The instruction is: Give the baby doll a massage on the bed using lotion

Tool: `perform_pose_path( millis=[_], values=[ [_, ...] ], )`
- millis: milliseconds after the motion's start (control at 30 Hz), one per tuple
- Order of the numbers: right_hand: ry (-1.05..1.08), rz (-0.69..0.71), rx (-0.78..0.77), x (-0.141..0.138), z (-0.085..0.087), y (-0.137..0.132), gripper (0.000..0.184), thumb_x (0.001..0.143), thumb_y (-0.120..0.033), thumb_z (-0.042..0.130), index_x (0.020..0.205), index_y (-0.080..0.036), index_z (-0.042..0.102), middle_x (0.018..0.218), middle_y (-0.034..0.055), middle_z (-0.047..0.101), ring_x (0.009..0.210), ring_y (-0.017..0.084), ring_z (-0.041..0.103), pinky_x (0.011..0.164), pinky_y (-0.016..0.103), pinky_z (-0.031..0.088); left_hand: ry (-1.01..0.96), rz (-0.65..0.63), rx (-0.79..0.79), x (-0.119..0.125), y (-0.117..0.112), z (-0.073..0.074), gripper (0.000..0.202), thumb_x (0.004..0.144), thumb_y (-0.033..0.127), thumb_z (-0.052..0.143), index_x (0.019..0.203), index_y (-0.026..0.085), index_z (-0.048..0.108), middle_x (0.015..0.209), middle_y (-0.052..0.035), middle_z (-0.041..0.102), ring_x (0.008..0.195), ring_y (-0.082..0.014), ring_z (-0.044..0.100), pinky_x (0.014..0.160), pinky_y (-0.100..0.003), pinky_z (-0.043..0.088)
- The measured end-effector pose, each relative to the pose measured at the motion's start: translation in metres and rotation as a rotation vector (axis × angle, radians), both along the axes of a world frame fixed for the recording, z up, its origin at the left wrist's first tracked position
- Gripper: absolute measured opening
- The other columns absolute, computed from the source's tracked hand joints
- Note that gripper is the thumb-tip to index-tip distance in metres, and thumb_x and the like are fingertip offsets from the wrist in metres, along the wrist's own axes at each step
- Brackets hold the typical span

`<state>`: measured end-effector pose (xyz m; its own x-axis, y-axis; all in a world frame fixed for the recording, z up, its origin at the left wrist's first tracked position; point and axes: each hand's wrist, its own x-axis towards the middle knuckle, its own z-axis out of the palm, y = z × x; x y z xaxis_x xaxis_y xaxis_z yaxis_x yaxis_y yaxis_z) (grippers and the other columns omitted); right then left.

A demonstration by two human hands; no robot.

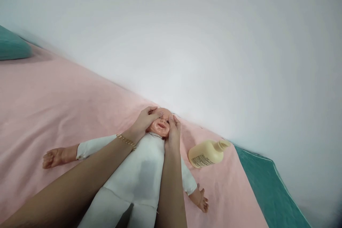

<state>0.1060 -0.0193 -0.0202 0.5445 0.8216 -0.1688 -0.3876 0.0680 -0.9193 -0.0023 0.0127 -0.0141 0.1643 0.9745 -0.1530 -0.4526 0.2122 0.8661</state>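
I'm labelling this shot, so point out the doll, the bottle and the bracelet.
Doll (143,171): head view, on the front of its white cloth torso.
Bottle (205,154): head view, on the side of its yellow body.
Bracelet (127,141): head view, on the middle of its visible links.

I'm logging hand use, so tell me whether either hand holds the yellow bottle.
No; the left hand and right hand are on the doll's head, apart from the bottle.
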Motion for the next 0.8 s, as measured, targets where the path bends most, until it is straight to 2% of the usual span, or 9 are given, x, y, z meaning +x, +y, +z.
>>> perform_pose_path(
  millis=[267,400,600,700,800],
  values=[
    [0.029,-0.057,0.035,0.004,-0.011,0.010,0.040,0.073,-0.038,0.070,0.109,-0.023,0.061,0.107,0.0038,0.070,0.095,0.020,0.069,0.087,0.039,0.058,-0.037,0.019,0.066,0.005,0.003,-0.005,0.046,0.072,0.042,0.077,0.107,0.015,0.064,0.112,-0.0121,0.067,0.102,-0.0250,0.065,0.089,-0.035,0.052],
    [0.064,-0.088,0.052,0.003,-0.008,0.008,0.035,0.073,-0.028,0.064,0.107,-0.022,0.064,0.099,0.0029,0.073,0.089,0.019,0.070,0.085,0.039,0.058,-0.085,0.015,-0.001,0.004,0.001,-0.002,0.040,0.073,0.037,0.076,0.105,0.016,0.066,0.114,-0.0119,0.068,0.101,-0.0249,0.065,0.087,-0.035,0.052],
    [0.100,-0.104,0.084,0.003,-0.006,0.007,0.032,0.072,-0.024,0.061,0.104,-0.021,0.066,0.104,0.0033,0.073,0.091,0.020,0.070,0.087,0.041,0.058,-0.160,0.032,-0.049,0.003,-0.001,0.001,0.030,0.075,0.029,0.072,0.103,0.018,0.067,0.108,-0.0085,0.069,0.092,-0.0212,0.067,0.080,-0.032,0.054],
    [0.093,-0.081,0.110,0.004,-0.010,0.009,0.028,0.075,-0.029,0.063,0.103,-0.021,0.065,0.105,0.0032,0.073,0.095,0.020,0.069,0.091,0.040,0.057,-0.185,0.016,-0.035,0.003,-0.004,0.003,0.029,0.077,0.035,0.073,0.098,0.017,0.065,0.103,-0.0084,0.069,0.091,-0.0218,0.068,0.080,-0.033,0.055],
    [0.032,-0.011,0.102,0.004,-0.010,0.007,0.039,0.075,-0.042,0.070,0.107,-0.022,0.062,0.108,0.0036,0.071,0.100,0.021,0.068,0.091,0.040,0.057,-0.149,0.014,-0.004,0.003,-0.007,0.005,0.038,0.075,0.045,0.077,0.096,0.016,0.064,0.100,-0.0092,0.069,0.092,-0.0239,0.068,0.080,-0.034,0.055]
  ],
)
